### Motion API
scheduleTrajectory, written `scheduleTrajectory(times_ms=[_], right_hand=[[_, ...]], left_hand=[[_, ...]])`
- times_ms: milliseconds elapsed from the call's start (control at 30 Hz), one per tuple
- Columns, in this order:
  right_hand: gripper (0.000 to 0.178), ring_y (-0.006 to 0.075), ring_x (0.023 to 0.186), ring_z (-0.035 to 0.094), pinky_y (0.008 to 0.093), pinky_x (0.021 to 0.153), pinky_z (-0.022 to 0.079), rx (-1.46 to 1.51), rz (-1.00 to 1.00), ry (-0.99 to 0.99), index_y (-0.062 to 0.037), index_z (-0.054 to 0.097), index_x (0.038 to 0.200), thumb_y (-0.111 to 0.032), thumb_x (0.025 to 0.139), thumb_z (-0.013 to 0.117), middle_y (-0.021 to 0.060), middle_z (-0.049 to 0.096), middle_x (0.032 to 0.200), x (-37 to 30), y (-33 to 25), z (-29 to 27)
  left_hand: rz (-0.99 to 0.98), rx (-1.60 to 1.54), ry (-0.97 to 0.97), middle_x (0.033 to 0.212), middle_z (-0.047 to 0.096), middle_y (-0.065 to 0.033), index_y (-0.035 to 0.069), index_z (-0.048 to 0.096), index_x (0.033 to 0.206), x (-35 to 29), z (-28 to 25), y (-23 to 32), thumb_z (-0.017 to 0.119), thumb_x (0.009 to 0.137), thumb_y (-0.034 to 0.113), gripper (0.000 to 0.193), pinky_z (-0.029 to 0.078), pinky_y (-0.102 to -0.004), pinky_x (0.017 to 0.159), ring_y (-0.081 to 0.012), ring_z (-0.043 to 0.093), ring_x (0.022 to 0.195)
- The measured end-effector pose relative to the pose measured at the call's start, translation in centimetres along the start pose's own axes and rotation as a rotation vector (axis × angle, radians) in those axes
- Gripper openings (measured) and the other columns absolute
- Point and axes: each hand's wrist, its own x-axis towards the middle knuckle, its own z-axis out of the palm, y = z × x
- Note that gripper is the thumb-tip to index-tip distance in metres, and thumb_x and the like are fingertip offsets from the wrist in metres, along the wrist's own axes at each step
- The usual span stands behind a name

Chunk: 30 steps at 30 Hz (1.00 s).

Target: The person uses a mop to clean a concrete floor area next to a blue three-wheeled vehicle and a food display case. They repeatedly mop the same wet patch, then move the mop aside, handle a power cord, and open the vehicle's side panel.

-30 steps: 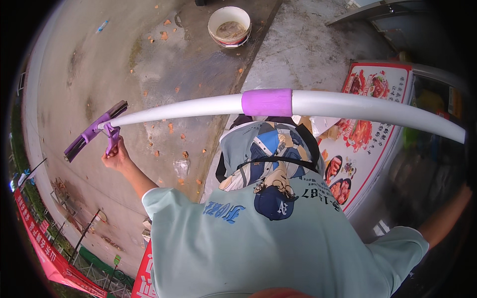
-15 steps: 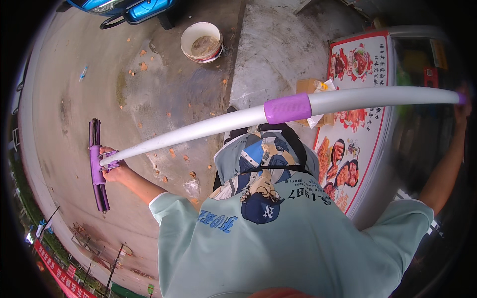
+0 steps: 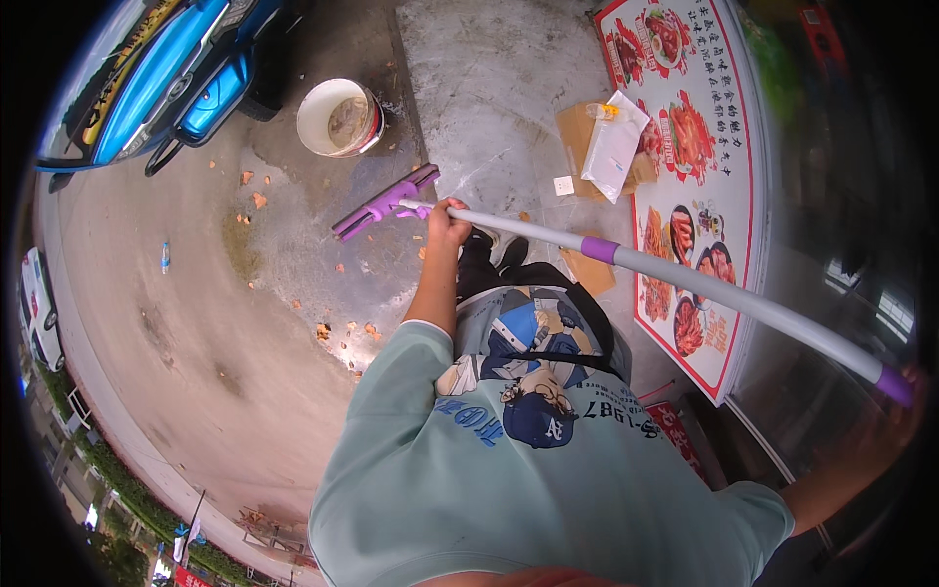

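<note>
A sponge mop with a pale grey pole (image 3: 685, 269) and a purple head (image 3: 384, 203) stretches across in front of my body. My left hand (image 3: 449, 224) is closed around the pole close to the head. At the other end, by the purple end cap, my right hand (image 3: 892, 416) is wrapped on the pole, though dim and smeared near the picture's rim. The mop head, with a dark strip, is over the wet concrete, nearer me than a white bucket (image 3: 315, 117) holding murky liquid.
A blue vehicle (image 3: 166, 88) stands at far left. On my right is a counter with a food-picture panel (image 3: 675, 235). Beside it lie a cardboard box (image 3: 575, 127) and a white packet (image 3: 614, 147). Dry leaves (image 3: 323, 332) and a plastic bottle (image 3: 165, 257) lie on the ground.
The mop head has swung from the far left toward the middle, nearer the bucket, with my left hand. The pole's right end has dropped lower. My view has turned, showing more of the vehicle.
</note>
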Motion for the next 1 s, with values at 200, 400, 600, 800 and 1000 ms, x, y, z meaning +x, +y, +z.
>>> scheduleTrajectory(times_ms=[200, 400, 600, 800, 1000], right_hand=[[0.032, 0.0068, 0.052, 0.045, 0.0196, 0.043, 0.034, -0.152, -0.189, -0.531, -0.0047, 0.057, 0.099, -0.035, 0.099, 0.048, 0.0122, 0.058, 0.101, -9.7, -8.6, 0.6], [0.019, 0.0089, 0.053, 0.052, 0.0201, 0.045, 0.039, 0.101, 0.613, -0.284, -0.0024, 0.061, 0.103, -0.020, 0.096, 0.054, 0.0146, 0.064, 0.106, -14.2, -8.6, 8.2], [0.046, 0.0195, 0.080, 0.068, 0.0267, 0.061, 0.056, 0.217, 1.022, -0.740, 0.0011, 0.059, 0.126, 0.012, 0.082, 0.057, 0.0190, 0.064, 0.122, -22.4, 2.6, 16.7], [0.041, 0.0411, 0.093, 0.067, 0.0433, 0.084, 0.052, -0.061, 0.971, -0.809, 0.0015, 0.055, 0.130, -0.005, 0.090, 0.058, 0.0256, 0.066, 0.107, -39.2, 13.4, 8.1], [0.029, 0.0396, 0.079, 0.066, 0.0441, 0.075, 0.053, -0.256, 1.105, -0.718, -0.0005, 0.064, 0.119, -0.017, 0.095, 0.059, 0.0216, 0.069, 0.090, -57.5, 26.6, -5.0]], left_hand=[[-0.326, -0.027, 0.076, 0.056, 0.036, 0.0039, 0.010, 0.043, 0.080, 7.9, 4.9, -9.1, 0.042, 0.104, 0.026, 0.029, 0.040, -0.0223, 0.042, -0.0086, 0.036, 0.044], [-0.438, 0.145, 0.171, 0.055, 0.037, 0.0049, 0.011, 0.044, 0.082, 7.2, 3.3, -22.9, 0.041, 0.105, 0.036, 0.035, 0.040, -0.0246, 0.043, -0.0086, 0.036, 0.042], [-0.616, 0.270, 0.257, 0.056, 0.038, 0.0039, 0.012, 0.042, 0.077, 3.4, -8.4, -30.5, 0.050, 0.102, 0.038, 0.036, 0.043, -0.0275, 0.047, -0.0111, 0.040, 0.048], [-0.386, 0.651, 0.341, 0.057, 0.035, 0.0036, 0.015, 0.040, 0.079, 0.0, -22.0, -40.2, 0.052, 0.101, 0.031, 0.030, 0.041, -0.0272, 0.044, -0.0109, 0.040, 0.047], [-0.333, 0.911, 0.437, 0.059, 0.042, -0.0040, 0.011, 0.042, 0.078, -6.0, -33.7, -51.9, 0.057, 0.097, 0.024, 0.027, 0.047, -0.0363, 0.049, -0.0201, 0.046, 0.050]])
